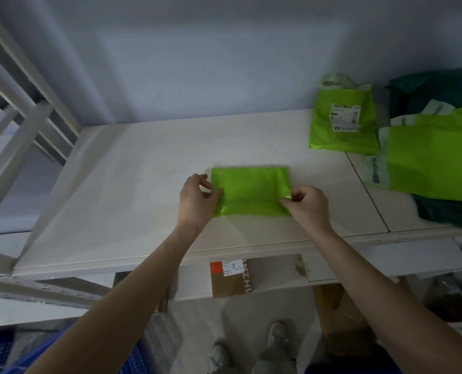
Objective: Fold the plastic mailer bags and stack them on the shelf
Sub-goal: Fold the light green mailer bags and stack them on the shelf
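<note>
We pinch the folded green mailer (251, 191) at both short edges. Our left hand (196, 199) closes thumb and fingertips on its left edge, and our right hand (309, 205) closes the same way on the near right corner. Both grips are light fingertip pinches on the plastic, not full clenches. The mailer lies flat on the white shelf (132, 179), near the front and about midway along it, already reduced to a compact rectangle with what looks like a crease running across it.

We judge the step in hand to be the last fold or the squaring-up of this one bag: the edges look roughly aligned, and our hands sit where we would either press the fold flat or lift the packet.

To the right, well apart from our hands, lies a labelled green mailer (343, 122), beside a larger green mailer (435, 157) that rests on dark green bags (440, 87). These look unfolded, so most of the task seems to remain. A cardboard box (231, 279) sits on the level below.

Next we need to flatten the crease so the slippery plastic does not spring open, then set the packet down as the base of a stack and reach right for another bag.
</note>
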